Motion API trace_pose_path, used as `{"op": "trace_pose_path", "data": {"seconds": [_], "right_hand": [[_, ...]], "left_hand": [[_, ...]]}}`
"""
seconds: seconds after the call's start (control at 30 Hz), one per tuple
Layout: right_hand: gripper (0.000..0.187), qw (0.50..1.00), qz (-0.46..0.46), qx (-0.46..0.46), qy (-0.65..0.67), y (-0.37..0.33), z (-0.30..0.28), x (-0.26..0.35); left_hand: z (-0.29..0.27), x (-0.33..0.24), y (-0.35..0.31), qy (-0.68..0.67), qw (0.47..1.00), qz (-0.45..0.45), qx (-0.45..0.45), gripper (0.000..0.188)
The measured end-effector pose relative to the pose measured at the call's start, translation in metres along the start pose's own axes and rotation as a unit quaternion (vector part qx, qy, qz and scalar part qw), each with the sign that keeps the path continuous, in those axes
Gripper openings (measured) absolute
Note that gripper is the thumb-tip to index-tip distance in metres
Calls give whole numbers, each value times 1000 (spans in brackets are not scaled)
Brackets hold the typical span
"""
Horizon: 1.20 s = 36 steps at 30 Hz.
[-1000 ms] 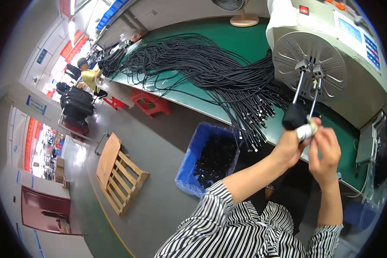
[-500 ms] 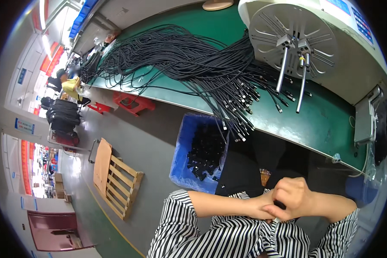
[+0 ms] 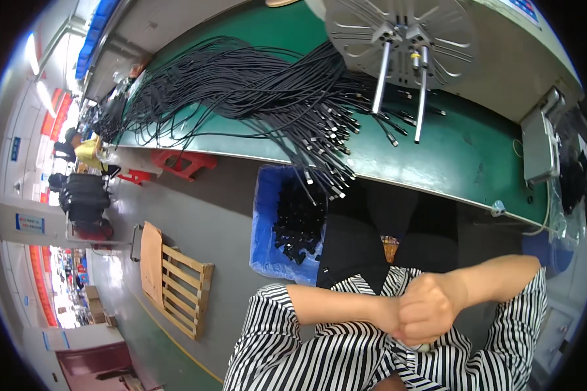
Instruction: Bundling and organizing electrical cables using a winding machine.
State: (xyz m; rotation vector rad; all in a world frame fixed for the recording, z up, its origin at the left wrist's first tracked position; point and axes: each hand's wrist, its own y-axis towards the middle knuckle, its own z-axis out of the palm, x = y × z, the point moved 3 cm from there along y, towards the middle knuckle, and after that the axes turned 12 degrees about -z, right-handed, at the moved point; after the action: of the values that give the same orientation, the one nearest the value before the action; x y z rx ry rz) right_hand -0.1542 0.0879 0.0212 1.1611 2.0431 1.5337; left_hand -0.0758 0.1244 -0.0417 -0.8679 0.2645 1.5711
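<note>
The right hand point(image 3: 428, 309) sits clenched over the left hand point(image 3: 390, 318), whose grip I cannot tell, before the striped shirt point(image 3: 352, 358), a small pale thing point(image 3: 424, 348) peeking out just beneath, nearer the right hand, long axis hidden.

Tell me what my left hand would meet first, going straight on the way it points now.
The right hand, curled in front of the left hand; they look to be touching, though the overlap hides the left fingers and makes depth unclear.
</note>
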Motion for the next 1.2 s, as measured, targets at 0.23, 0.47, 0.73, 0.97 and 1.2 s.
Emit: {"op": "trace_pose_path", "data": {"seconds": [0.23, 0.47, 0.73, 0.97, 1.2], "right_hand": [[42, 904, 384, -99, -160, -33, -53, -34], [6, 878, 389, 67, -271, -59, -28, -19], [15, 853, 272, 280, -347, -33, -6, -14], [16, 885, 463, -28, 29, -73, -17, -14], [19, 915, 356, 118, -147, -60, -5, 2]], "left_hand": [[-43, -36, -4, -214, 941, 124, -232, 27], [-87, -34, -14, -34, 936, 1, -351, 15], [-102, -14, 4, 622, 677, -134, -369, 24], [-69, 10, -19, 274, 940, -34, -201, 25], [-49, 36, -38, 85, 964, -91, -235, 28]]}}
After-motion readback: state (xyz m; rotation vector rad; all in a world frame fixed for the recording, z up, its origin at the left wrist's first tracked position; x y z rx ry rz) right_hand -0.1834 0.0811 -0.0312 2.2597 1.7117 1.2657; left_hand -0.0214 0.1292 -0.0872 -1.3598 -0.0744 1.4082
